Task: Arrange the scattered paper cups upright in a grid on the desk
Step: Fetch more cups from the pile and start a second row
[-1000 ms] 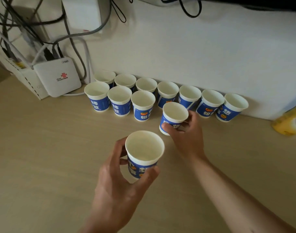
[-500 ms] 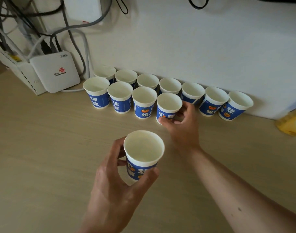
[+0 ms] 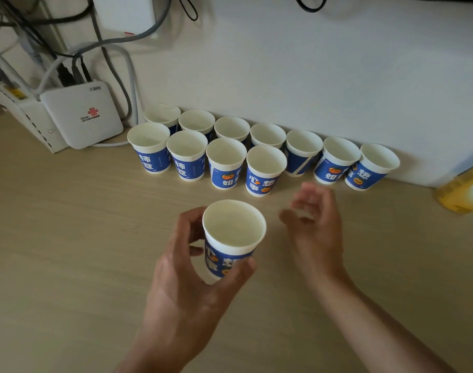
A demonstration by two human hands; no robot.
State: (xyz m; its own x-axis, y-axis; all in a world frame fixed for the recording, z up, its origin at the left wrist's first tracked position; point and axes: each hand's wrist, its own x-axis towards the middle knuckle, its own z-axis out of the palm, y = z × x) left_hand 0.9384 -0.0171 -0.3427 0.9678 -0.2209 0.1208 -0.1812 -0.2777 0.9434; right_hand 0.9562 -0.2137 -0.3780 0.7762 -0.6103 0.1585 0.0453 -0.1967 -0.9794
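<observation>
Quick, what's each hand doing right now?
Left hand: holding a paper cup.
Right hand: open, holding nothing.

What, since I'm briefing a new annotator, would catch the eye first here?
The blue-and-white paper cup gripped in the left hand, centre foreground. Behind it, eleven matching cups stand upright in two rows along the wall, seven behind and four in front. The right hand hovers open, blurred, right of the held cup.
</observation>
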